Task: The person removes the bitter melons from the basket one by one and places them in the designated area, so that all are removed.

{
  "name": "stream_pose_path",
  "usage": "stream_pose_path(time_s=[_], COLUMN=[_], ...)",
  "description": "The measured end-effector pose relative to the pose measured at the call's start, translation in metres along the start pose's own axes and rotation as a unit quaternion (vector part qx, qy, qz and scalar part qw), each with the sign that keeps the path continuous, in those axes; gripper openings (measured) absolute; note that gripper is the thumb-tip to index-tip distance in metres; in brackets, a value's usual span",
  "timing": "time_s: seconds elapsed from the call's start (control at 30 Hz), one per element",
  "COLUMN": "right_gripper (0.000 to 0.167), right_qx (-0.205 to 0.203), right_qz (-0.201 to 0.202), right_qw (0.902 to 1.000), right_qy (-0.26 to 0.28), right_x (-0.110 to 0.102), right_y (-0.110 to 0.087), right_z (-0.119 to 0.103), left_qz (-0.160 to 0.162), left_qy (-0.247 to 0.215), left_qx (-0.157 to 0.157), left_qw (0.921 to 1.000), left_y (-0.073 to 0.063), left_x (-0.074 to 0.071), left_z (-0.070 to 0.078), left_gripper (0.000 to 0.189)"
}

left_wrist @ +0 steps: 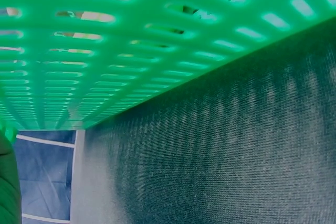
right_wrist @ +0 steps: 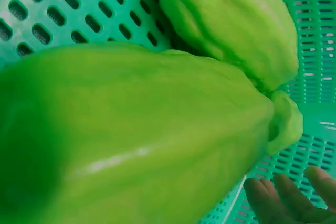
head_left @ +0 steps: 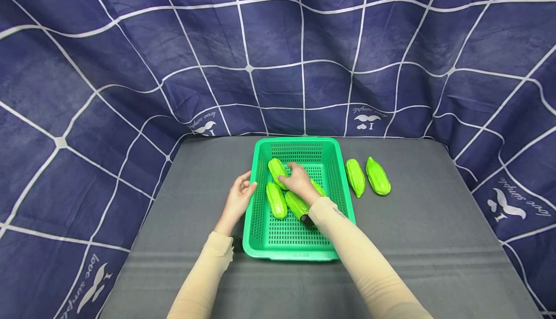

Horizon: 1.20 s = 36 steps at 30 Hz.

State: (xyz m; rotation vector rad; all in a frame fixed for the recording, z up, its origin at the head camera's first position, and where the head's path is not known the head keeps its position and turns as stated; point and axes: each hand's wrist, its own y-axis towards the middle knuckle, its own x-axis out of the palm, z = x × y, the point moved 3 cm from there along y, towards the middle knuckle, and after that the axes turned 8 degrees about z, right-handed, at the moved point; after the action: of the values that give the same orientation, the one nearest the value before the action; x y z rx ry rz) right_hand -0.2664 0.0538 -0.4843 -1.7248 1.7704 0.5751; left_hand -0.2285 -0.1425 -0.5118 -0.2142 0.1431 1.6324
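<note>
A green plastic basket (head_left: 299,255) with slotted walls stands on the grey table. Inside lie several light-green ridged gourds, among them a front left gourd (head_left: 276,201) and a middle gourd (head_left: 297,205). My left hand (head_left: 238,197) holds the basket's left rim, thumb over it and fingers along the outside. Over the basket reaches my right hand (head_left: 300,182), its thumb at the back left gourd (head_left: 278,172). In the right wrist view a large gourd (right_wrist: 157,129) fills the middle, and the fingers (right_wrist: 286,192) stretch out beyond its end, apart from it.
Right of the basket, two more gourds lie on the table, a nearer one (head_left: 355,178) and a farther one (head_left: 378,176). A dark blue curtain (head_left: 282,87) with white grid lines hangs around the back and sides of the grey table (head_left: 417,242).
</note>
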Motion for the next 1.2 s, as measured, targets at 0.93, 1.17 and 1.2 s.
stream_pose_path(time_s=[0.93, 1.17, 1.2], right_gripper=[0.064, 0.061, 0.061], right_qx=[0.02, 0.026, 0.026], right_qz=[-0.028, -0.035, -0.035], right_qw=[0.9987, 0.9985, 0.9985], right_qy=[-0.038, -0.033, -0.032], right_x=[0.018, 0.023, 0.023], right_y=[0.004, 0.004, 0.004], right_z=[0.004, 0.002, 0.002], left_qz=[0.011, 0.009, 0.008], left_qy=[0.0, -0.005, -0.006], left_qx=[0.006, 0.013, 0.013], left_qw=[0.9999, 0.9999, 0.9999], left_y=[-0.005, -0.004, -0.003], left_x=[0.0, 0.0, 0.0], left_z=[0.0, -0.001, -0.002], left_gripper=[0.057, 0.056, 0.056])
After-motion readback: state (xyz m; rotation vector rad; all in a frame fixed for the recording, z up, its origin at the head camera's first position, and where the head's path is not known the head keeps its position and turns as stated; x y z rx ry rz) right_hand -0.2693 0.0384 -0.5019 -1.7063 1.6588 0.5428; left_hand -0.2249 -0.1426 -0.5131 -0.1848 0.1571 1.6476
